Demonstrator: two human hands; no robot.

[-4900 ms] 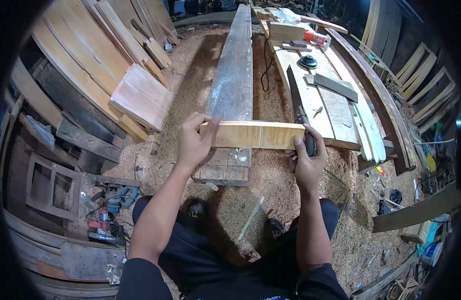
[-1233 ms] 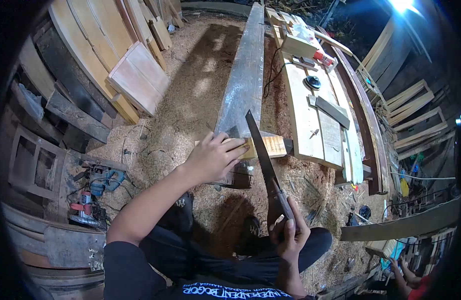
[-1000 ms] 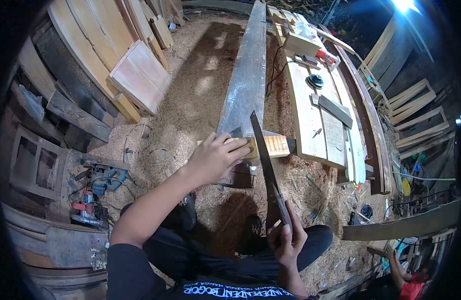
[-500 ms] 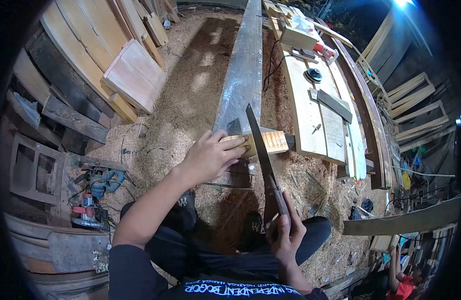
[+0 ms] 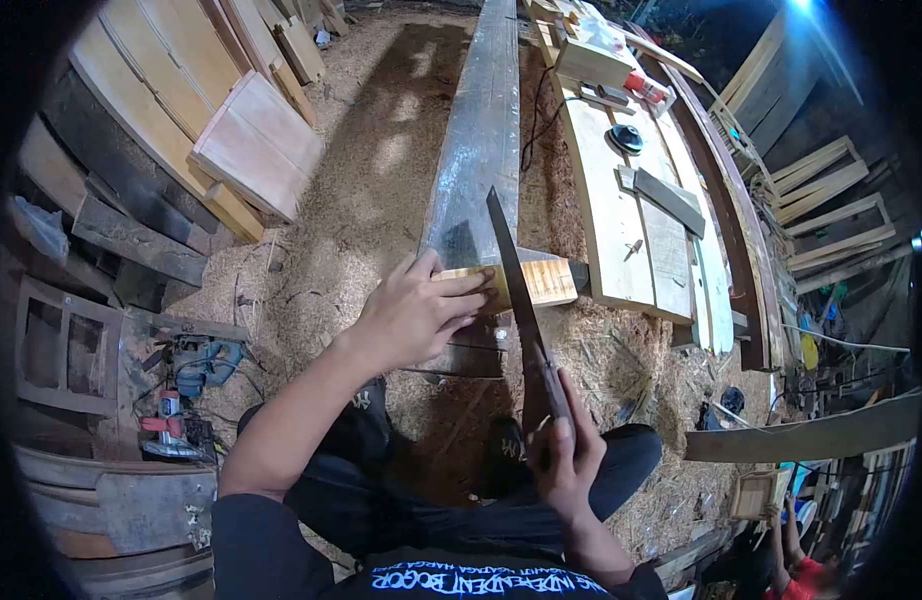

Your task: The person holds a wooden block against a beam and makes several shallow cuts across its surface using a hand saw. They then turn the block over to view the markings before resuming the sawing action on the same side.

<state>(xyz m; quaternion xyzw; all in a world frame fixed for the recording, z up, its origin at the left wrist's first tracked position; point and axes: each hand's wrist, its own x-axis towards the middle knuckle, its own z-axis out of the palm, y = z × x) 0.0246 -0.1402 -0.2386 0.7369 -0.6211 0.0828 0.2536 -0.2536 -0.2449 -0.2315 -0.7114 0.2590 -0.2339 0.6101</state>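
Note:
A short block of light wood [image 5: 548,282] lies across the near end of a long grey plank bench [image 5: 471,190], its right end jutting past the bench's edge. My left hand [image 5: 406,312] is closed over the block's left part, fingers wrapped along its top and near face. In my right hand [image 5: 569,455] is the handle of a handsaw [image 5: 519,290], gripped with the fingers round it. The saw's dark blade crosses the block just right of my left fingertips, its tip pointing away from me. Whether the teeth have cut into the wood cannot be seen.
Right of the bench, a worktable of pale boards [image 5: 606,220] holds a round dark disc [image 5: 624,138] and a red bottle [image 5: 649,86]. Panels [image 5: 266,145] lean at left. Power tools [image 5: 209,368] lie at lower left. Another person's red sleeve [image 5: 809,580] shows at lower right.
The saw has shifted slightly forward, away from me, along its stroke, its tip now farther up. My left hand stays on the block. The whole view has shifted slightly.

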